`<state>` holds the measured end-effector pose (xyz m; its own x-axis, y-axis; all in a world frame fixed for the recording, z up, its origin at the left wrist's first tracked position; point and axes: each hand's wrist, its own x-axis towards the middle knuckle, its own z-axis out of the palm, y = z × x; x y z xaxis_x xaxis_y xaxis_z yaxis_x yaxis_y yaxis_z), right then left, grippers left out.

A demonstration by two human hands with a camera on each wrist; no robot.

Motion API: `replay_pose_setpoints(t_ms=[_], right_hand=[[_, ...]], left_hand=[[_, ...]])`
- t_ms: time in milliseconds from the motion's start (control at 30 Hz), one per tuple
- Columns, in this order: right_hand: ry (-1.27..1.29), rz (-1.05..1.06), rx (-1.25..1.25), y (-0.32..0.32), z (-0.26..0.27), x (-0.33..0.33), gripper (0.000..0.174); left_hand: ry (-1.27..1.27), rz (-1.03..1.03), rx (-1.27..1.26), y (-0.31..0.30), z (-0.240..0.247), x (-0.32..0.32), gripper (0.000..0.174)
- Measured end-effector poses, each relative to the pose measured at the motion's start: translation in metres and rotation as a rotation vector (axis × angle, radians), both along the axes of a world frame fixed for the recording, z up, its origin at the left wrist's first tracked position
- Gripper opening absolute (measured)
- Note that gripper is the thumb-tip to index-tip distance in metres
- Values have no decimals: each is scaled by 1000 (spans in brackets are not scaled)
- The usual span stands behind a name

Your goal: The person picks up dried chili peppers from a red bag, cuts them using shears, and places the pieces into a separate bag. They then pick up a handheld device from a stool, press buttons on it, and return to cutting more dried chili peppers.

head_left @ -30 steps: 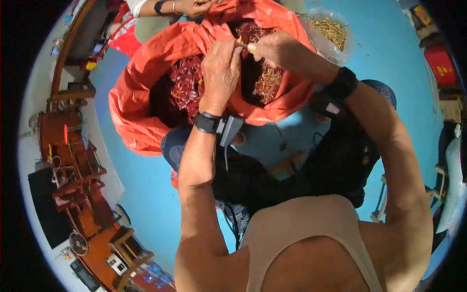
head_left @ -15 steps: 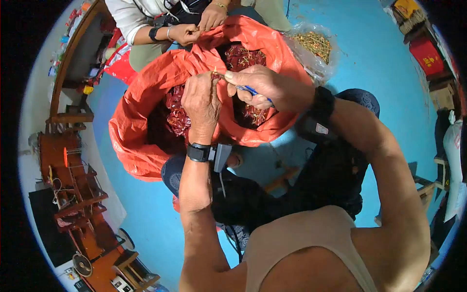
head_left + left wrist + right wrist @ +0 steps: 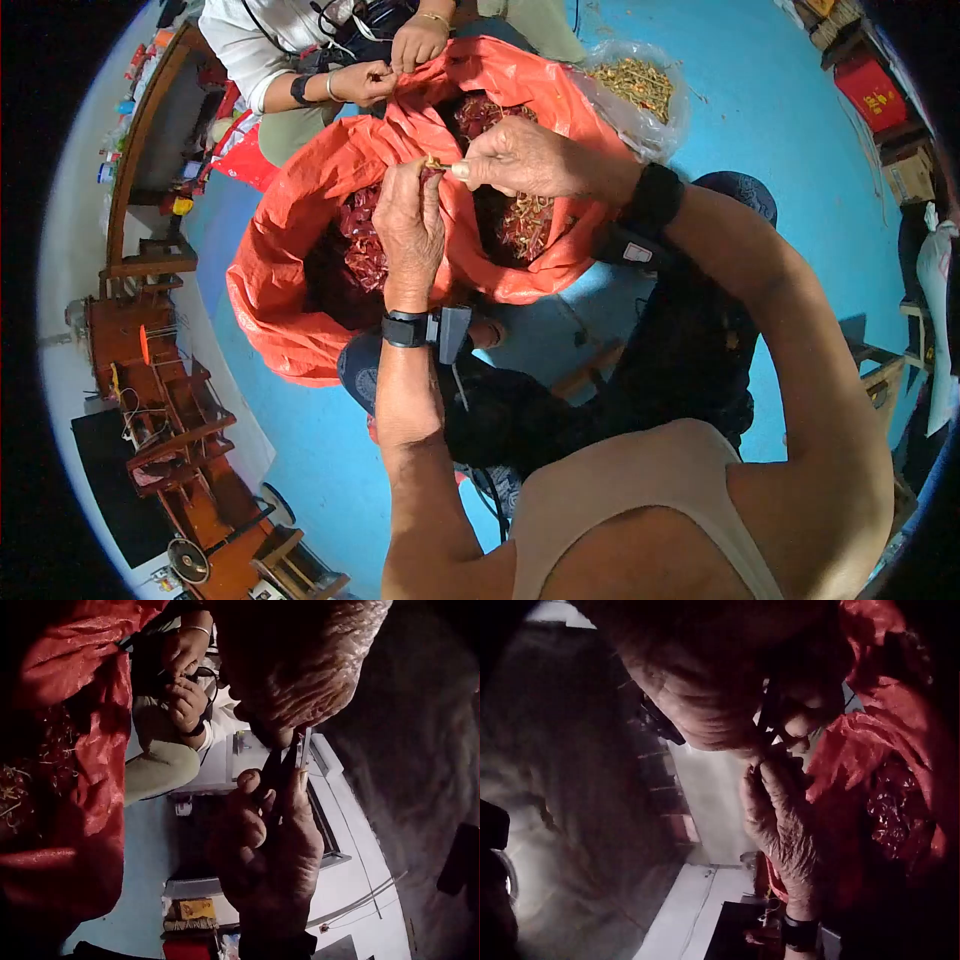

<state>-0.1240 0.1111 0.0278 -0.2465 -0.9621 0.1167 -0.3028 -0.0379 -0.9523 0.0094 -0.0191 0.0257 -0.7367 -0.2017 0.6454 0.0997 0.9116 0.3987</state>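
In the head view my left hand (image 3: 410, 225) pinches a dried red chili (image 3: 431, 172) by its body, the pale stem end sticking up past the fingertips. My right hand (image 3: 540, 160) grips a pair of scissors, mostly hidden by the fingers. Its thumb is right at the chili. The left wrist view catches a bright scissor blade (image 3: 304, 750) between the two hands. Both hands are over two orange-red sacks: the left sack (image 3: 265, 330) holds dark red chilies (image 3: 362, 250), the right sack (image 3: 540, 85) chilies mixed with pale stems (image 3: 525, 220).
Another person's hands (image 3: 365, 82) meet at the far rim of the sacks. A clear plastic bag (image 3: 675, 120) of stem pieces lies on the blue floor (image 3: 740, 60) at the back right. Wooden furniture (image 3: 190, 430) lines the left side.
The scissors' blue handle, visible half a second ago, is now hidden. My right hand has turned, its thumb moving up against the chili. The view has shifted, showing more of the other person.
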Motion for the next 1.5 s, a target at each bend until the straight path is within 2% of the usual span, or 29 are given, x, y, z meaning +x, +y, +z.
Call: replay_pose_setpoints(t_ms=[33,100,233,333,433,500,633,700,733,767,833,867,1000,1067,1100,1133,1233,1333,1433,1500], right_hand=[[3,0,-2,-2,-1,-2,42],[310,-71,-71,-4,-5,-3,39],[315,-54,-48,-2,-7,-3,37],[324,-54,-124,-4,-5,-2,35],[415,-155,-171,-4,-8,8,33],[274,-306,-148,-8,-11,19,43],[147,-364,-189,-18,-18,27,43],[-52,-374,-50,-20,-17,31,45],[-191,-363,-79,-20,-15,35,44],[-190,-368,-87,-18,-12,36,44],[-682,-241,35,-7,7,39,39],[-768,-180,41,-5,5,39,34],[-888,-179,98,-4,9,42,31],[-1166,-87,122,-9,-3,41,32],[-1207,-45,172,-3,12,38,32],[-1146,27,118,-2,10,34,32],[-870,-86,62,2,14,31,36],[-2,-378,-138,-21,-13,25,48],[83,-308,-98,-16,-9,24,43],[45,-309,-152,-19,-10,29,43]], left_hand=[[-7,-7,-32,-2,2,-1,14],[-19,-14,-23,-2,3,0,14],[-77,-72,12,-5,2,3,13],[-102,-61,65,-7,4,3,12],[-85,-28,11,-8,3,3,12],[-66,2,-52,-10,1,2,13],[-28,114,-217,-9,3,-1,13],[0,132,-256,-11,-1,-5,13],[6,163,-303,-12,-1,-5,13],[13,192,-349,-12,-1,-7,13],[27,199,-375,-12,0,-8,12],[18,213,-414,-12,1,-8,12],[3,215,-504,-10,3,-4,16],[40,180,-546,-16,6,-5,20],[110,153,-570,-17,5,-7,19],[110,157,-541,-16,8,-8,19],[9,207,-432,-7,5,-5,14],[-6,125,-454,-5,4,-5,13],[60,130,-439,-4,-3,-3,13],[89,128,-373,-5,-10,-2,14]])
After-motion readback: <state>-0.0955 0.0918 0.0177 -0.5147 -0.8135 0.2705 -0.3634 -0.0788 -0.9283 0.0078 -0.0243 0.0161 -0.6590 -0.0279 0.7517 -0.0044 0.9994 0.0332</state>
